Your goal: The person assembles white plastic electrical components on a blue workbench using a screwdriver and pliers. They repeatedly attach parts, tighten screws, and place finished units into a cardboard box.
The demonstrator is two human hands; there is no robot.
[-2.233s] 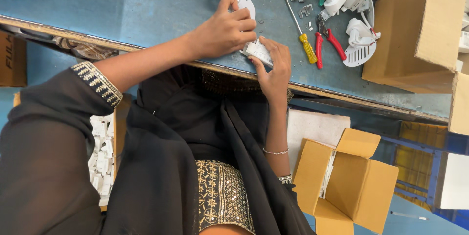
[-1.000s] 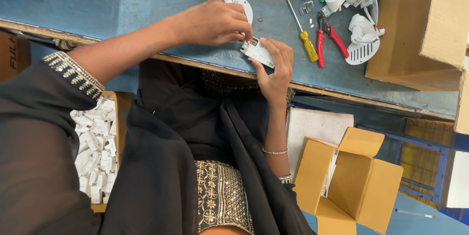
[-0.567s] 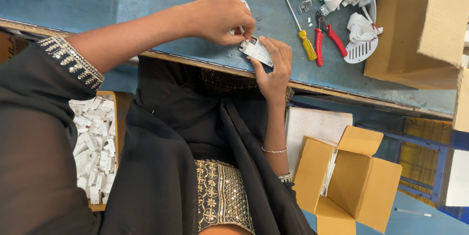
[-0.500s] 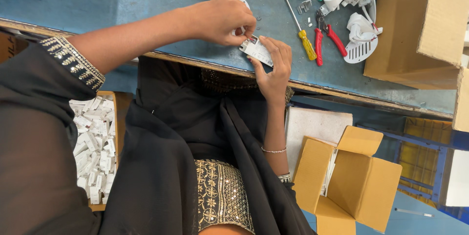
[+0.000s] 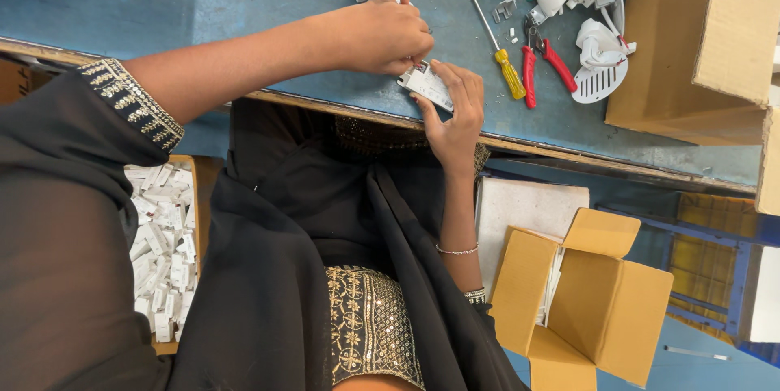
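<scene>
We hold a small white plastic part at the bench edge: right hand cradles it, left hand pinches at its top. Assembly looks midway (fit unclear). Screwdriver and red pliers lie unused just beyond our right hand.

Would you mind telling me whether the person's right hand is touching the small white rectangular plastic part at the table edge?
Touching. The head view shows the right hand with its fingers wrapped along the small white plastic part, no gap visible.
</scene>
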